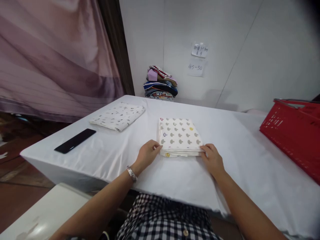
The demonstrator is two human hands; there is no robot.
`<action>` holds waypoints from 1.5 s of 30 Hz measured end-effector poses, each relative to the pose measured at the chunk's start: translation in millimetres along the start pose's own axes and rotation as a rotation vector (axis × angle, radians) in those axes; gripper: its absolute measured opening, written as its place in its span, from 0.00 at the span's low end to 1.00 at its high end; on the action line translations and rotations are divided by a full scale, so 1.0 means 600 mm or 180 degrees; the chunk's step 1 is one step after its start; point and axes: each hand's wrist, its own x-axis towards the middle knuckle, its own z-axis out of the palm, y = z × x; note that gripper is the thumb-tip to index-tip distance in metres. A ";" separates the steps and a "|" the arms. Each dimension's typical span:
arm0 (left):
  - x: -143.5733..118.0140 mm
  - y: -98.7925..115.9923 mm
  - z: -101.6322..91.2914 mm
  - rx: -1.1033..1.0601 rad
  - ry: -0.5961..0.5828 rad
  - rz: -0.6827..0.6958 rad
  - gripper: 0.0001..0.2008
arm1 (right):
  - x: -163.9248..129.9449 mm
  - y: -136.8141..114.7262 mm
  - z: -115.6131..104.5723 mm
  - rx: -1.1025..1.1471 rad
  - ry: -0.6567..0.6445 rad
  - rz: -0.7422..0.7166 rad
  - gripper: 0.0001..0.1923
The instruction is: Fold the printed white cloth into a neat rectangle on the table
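The table (250, 173), draped in white cloth, fills most of my view and bears everything noted below. At its right edge stands a red basket (295, 133), well apart from my hands. Against the wall beyond the table's far edge sits a stack of clothes (160, 83) in mixed colours. On the table's left part lies a folded speckled cloth (118, 116), and just nearer the left edge from it a black phone (75, 140), flat and face up.

At the table's middle, near its front edge, lies the folded mushroom-print cloth (179, 136), square and flat. My left hand (147, 154) rests at its near left corner, fingertips touching the fold. My right hand (212, 159) rests at its near right corner, fingers against the edge. My hands are apart, one on each side of the cloth; neither is closed around it. A watch (131, 173) sits on my left wrist.
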 end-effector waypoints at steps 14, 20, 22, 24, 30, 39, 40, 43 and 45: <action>0.012 -0.001 0.020 -0.0139 -0.0392 -0.0604 0.14 | -0.001 0.009 0.008 -0.0030 -0.0016 -0.0044 0.13; 0.033 -0.009 0.008 -0.0111 -0.0575 -0.0803 0.19 | -0.001 0.010 0.010 0.0100 -0.0124 0.0039 0.13; 0.043 -0.007 0.007 -0.0113 -0.0455 -0.0858 0.21 | -0.001 0.009 0.009 0.0127 -0.0145 0.0060 0.13; 0.050 -0.005 0.012 -0.0141 -0.0452 -0.0844 0.22 | -0.001 0.009 0.008 0.0142 -0.0168 0.0067 0.13; 0.048 -0.003 0.028 -0.0509 -0.0806 -0.0890 0.21 | 0.001 0.011 0.003 0.0204 -0.0121 0.0118 0.13; 0.070 0.014 0.003 0.0589 -0.0187 -0.0270 0.18 | 0.001 0.012 0.008 0.0254 -0.0199 0.0193 0.12; 0.077 0.018 0.006 0.0624 -0.0005 -0.0002 0.19 | 0.002 0.012 0.009 0.0259 -0.0198 0.0191 0.12; 0.094 0.026 0.026 0.0765 0.0009 0.0769 0.25 | 0.003 0.011 0.010 0.0303 -0.0145 0.0180 0.13; 0.100 0.026 0.042 0.0924 -0.0381 0.0909 0.27 | 0.004 0.011 0.010 0.0341 -0.0137 0.0212 0.13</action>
